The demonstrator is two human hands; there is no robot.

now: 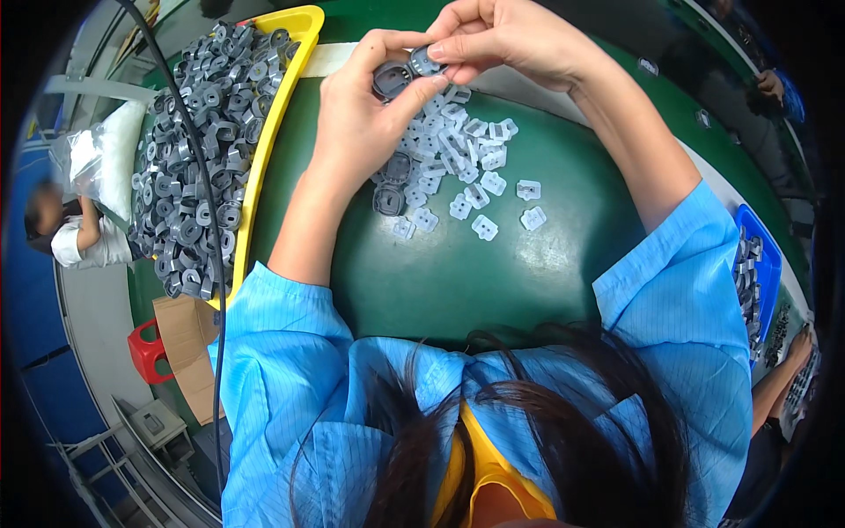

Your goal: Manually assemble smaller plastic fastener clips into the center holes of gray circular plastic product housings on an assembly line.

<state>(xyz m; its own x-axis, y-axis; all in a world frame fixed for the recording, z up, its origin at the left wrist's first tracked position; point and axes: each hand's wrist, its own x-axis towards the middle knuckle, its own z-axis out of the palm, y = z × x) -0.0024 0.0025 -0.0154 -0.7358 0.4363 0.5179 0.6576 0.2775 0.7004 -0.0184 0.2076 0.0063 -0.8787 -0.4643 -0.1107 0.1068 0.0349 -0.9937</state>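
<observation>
Tabletop (422,290), one yellow bin (270,132), two hands (352,110) (519,40) on gray plastic (393,80)

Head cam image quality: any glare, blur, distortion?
Head view: pale glare on the green tabletop; the pale strip across it bows; corners fall to black; left hand and right hand look fairly sharp, no obvious motion blur.

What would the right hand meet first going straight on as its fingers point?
Beyond the small gray piece in the right hand, probably the round dark gray part in the left hand; depth is unclear.
</observation>
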